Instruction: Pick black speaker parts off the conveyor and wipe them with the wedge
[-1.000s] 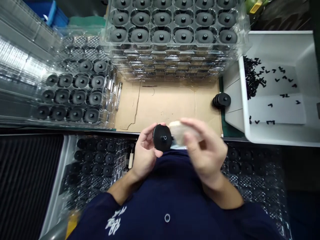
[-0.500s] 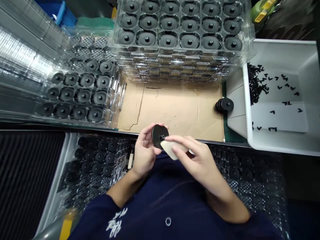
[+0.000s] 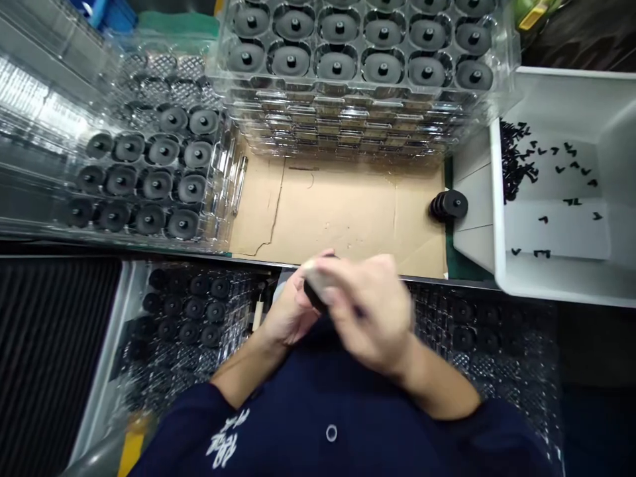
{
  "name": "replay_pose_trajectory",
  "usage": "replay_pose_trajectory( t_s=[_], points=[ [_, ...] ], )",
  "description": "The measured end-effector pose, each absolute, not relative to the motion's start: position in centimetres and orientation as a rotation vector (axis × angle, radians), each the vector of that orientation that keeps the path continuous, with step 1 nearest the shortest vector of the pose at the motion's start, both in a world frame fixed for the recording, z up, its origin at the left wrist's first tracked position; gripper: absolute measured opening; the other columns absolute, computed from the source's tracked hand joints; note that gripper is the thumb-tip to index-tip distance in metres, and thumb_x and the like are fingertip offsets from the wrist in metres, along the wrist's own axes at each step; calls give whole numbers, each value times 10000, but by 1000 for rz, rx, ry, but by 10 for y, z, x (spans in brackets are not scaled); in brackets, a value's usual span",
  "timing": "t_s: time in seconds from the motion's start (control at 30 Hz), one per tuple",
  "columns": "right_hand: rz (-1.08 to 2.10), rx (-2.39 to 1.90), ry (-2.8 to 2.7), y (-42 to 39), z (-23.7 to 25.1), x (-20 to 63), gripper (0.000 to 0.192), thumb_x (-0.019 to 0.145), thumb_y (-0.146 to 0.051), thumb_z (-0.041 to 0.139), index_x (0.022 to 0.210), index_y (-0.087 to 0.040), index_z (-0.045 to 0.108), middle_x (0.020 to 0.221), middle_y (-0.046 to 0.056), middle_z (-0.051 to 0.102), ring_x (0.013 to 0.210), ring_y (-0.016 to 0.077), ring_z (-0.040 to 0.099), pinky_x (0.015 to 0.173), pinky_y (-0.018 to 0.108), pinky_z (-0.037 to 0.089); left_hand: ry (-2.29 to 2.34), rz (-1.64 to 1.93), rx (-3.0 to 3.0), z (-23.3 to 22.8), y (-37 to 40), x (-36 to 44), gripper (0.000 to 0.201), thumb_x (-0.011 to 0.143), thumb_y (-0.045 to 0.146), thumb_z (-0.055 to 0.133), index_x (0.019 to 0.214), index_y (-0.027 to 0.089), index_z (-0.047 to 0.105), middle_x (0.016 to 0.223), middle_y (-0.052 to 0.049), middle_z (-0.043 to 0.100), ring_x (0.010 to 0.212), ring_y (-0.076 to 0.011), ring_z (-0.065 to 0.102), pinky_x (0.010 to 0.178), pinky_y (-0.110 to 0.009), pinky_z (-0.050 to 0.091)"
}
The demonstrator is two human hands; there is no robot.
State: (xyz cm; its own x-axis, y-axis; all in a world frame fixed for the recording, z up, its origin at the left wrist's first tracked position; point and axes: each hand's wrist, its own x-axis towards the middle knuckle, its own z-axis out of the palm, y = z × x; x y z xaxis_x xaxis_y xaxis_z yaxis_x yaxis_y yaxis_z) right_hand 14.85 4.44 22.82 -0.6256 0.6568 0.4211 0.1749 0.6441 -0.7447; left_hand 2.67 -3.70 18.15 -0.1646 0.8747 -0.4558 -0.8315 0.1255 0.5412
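Hands are seen close together over the bench edge: a round black plastic disc is gripped in the left hand, while a pale pad-like piece is pinched by the blurred right hand and pressed against it. Twelve similar discs are seated in the clear plastic tray at left, whose back rows stand unfilled; a short stack of discs lies on the brown cardboard sheet.

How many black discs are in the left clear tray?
14 discs in the left tray: two in the far row, four in each of three nearer rows. Glare may hide others.
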Motion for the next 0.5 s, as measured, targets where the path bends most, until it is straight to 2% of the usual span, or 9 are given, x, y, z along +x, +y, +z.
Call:
replay_pose_trajectory(
  t_s=[0.1,0.2,0.27,0.33,0.4,0.5],
  points=[
    [879,-435,-2369,44,229,136,216,923,-150,464,1084,-136,607,788,26,682,691,128,579,654,302,359,938,1579,78,177,-41,19,630,583,398,858,1151,255,627,1130,-34,689,1034,-247,661,908,-342,539],
    [896,-376,-2425,50,225,130,200,921,-142,453,1040,-136,614,809,22,681,696,118,575,628,294,330,973,1604,108,176,-41,20,610,529,371,888,1077,246,653,1074,-31,708,1001,-250,672,903,-360,541],
    [799,-468,-2361,52,223,128,221,929,-149,442,1079,-133,604,835,30,681,719,124,575,660,300,334,965,1554,130,178,-40,23,558,564,404,865,1043,198,667,1027,-54,717,1019,-266,664,924,-367,528],
    [762,-467,-2325,50,221,132,254,938,-160,425,1133,-132,587,768,24,654,691,128,557,673,303,337,963,1519,123,180,-39,25,533,597,405,849,1049,187,668,1005,-55,722,1029,-263,660,949,-369,512],
    [823,-367,-2363,45,218,144,255,934,-153,424,1131,-142,587,694,6,614,638,120,529,658,295,333,957,1501,90,182,-39,23,589,573,390,865,1096,222,654,1031,-36,720,1005,-242,671,944,-365,516],
    [862,-459,-2439,43,217,162,215,918,-116,458,1083,-151,591,726,7,624,608,100,501,633,282,313,959,1457,65,183,-40,20,725,454,433,904,1107,247,649,1038,-25,719,939,-216,689,871,-322,549]
  ],
)
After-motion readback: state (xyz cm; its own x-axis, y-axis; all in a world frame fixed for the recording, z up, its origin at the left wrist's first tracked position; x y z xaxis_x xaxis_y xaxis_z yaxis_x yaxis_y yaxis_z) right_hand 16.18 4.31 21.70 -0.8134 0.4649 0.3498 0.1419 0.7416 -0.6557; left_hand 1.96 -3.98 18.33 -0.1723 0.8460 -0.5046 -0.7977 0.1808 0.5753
